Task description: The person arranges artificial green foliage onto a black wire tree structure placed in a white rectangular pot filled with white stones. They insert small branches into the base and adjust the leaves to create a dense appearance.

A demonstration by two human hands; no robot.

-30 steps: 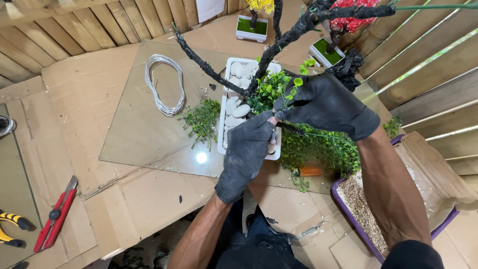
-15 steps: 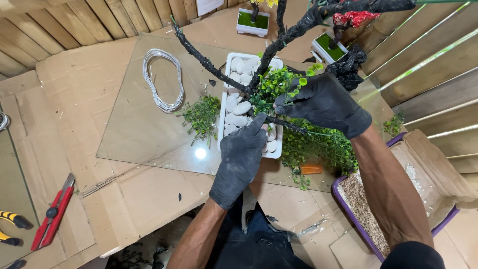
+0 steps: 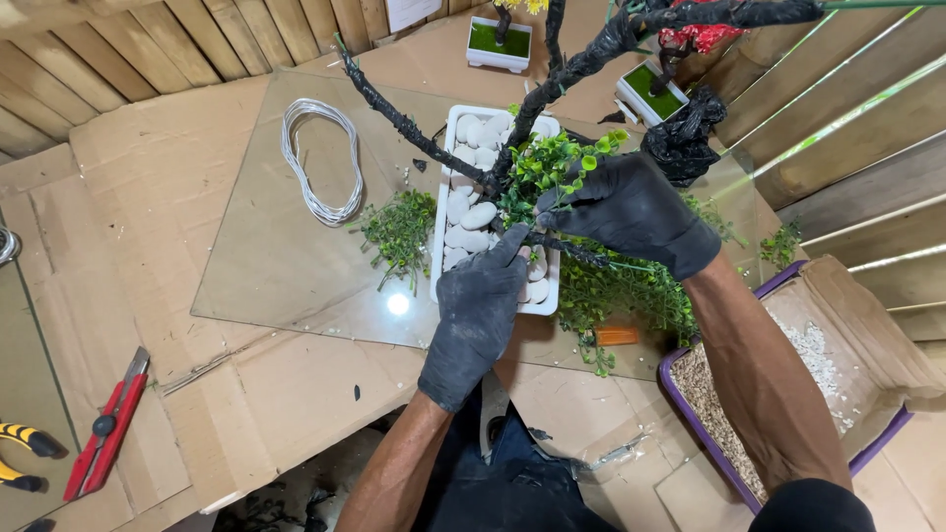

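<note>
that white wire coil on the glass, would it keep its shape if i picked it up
Probably not: the wire coil lies in loose, uneven loops with no tie visible, so it would likely sag and spread. It looks thin, so probably light. On the smooth glass it would likely slide easily.

A glass sheet (image 3: 286,266) (over cardboard (image 3: 128,197)) bears a white wire coil (image 3: 320,163) and pebble tray (image 3: 445,212).

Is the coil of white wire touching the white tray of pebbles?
Apart. In the head view, bare glass sheet shows between the white wire coil and white tray.

Gloved left hand (image 3: 481,310), right hand (image 3: 631,212), fingers pinched
</note>
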